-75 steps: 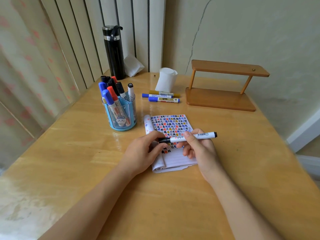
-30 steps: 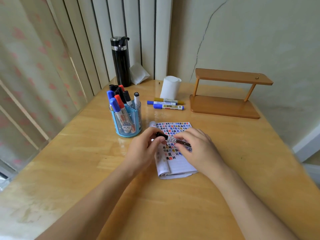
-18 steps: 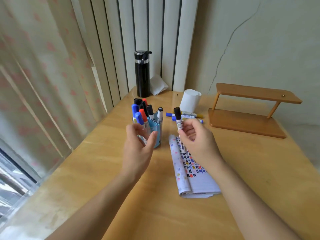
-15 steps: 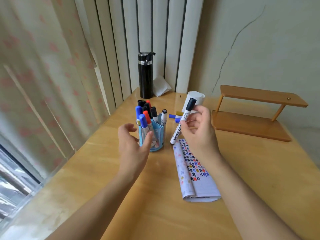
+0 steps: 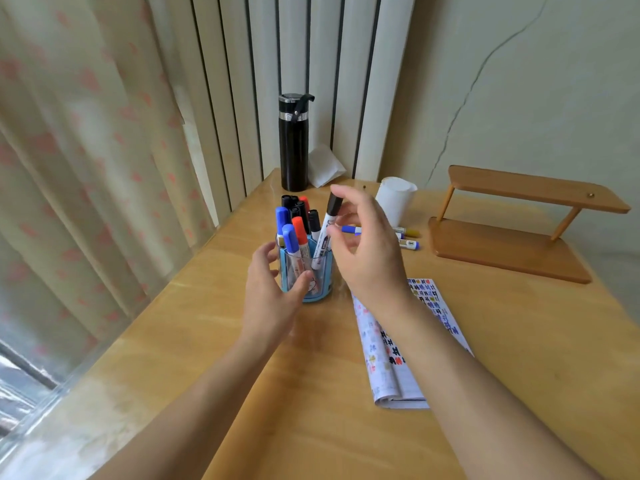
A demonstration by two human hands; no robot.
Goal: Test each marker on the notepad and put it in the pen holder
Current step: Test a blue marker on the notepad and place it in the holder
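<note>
A blue pen holder [image 5: 323, 289] stands mid-table with several capped markers in it. A white marker with a black cap [image 5: 328, 226] leans in the holder, its lower end inside. My right hand [image 5: 367, 251] hovers at its cap end with fingers spread, the index finger arched over the cap and the thumb tip beside the barrel. My left hand [image 5: 268, 296] is cupped at the holder's left side, thumb in front of its wall; I cannot tell whether it touches. The notepad [image 5: 398, 368], with its patterned cover folded back, lies under my right forearm. Three loose markers [image 5: 408, 239] lie behind my right hand.
A black flask [image 5: 293, 143] and a crumpled tissue [image 5: 323, 166] stand at the back by the vertical blinds. A white paper cup [image 5: 394, 199] and a wooden stand [image 5: 512, 233] sit at the back right. A curtain hangs along the table's left edge.
My right hand carried the black-capped marker from the notepad to the holder and lowered it in; its fingers have spread. My left hand moved up beside the holder. The view tilted up.
</note>
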